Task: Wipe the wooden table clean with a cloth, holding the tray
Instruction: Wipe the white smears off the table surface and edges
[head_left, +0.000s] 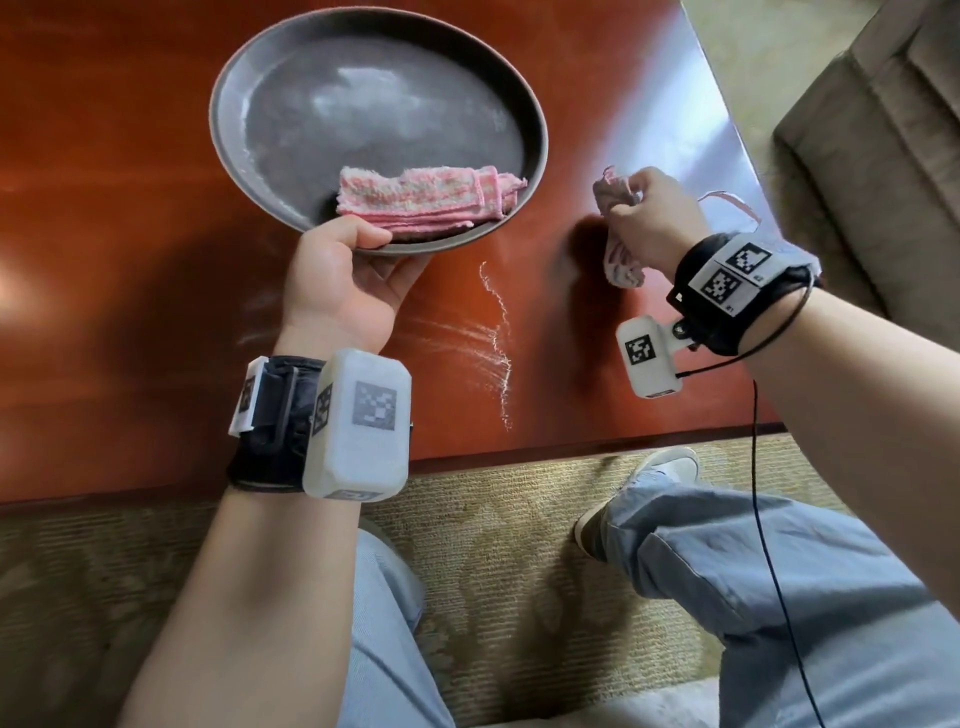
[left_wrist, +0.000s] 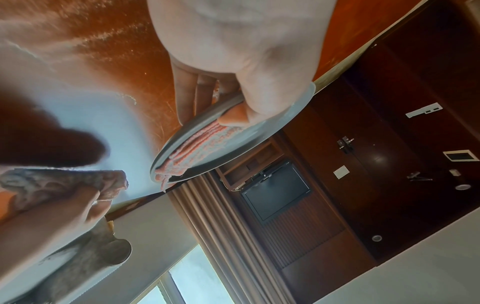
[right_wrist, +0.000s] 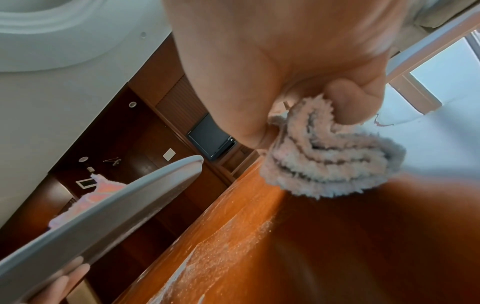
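Note:
My left hand (head_left: 358, 260) grips the near rim of a round grey tray (head_left: 291, 119) held above the wooden table (head_left: 130, 234), thumb on top and fingers (left_wrist: 187, 92) underneath. A folded pink-and-white cloth (head_left: 421, 200) lies in the tray's near part; the left wrist view shows that pink cloth (left_wrist: 192, 146) beside the thumb. My right hand (head_left: 644, 218) is balled around a second pinkish-grey cloth (head_left: 621, 265), lifted above the table to the right of the tray. The right wrist view shows this bunched cloth (right_wrist: 330, 156) hanging from the fist. White powder streaks (head_left: 496, 343) lie on the table between the hands.
The table's near edge (head_left: 571, 449) runs above a beige patterned carpet (head_left: 493, 545) and my legs in blue jeans. A beige sofa (head_left: 872, 135) stands right of the table. The tray's inside carries white powdery smears (head_left: 363, 104).

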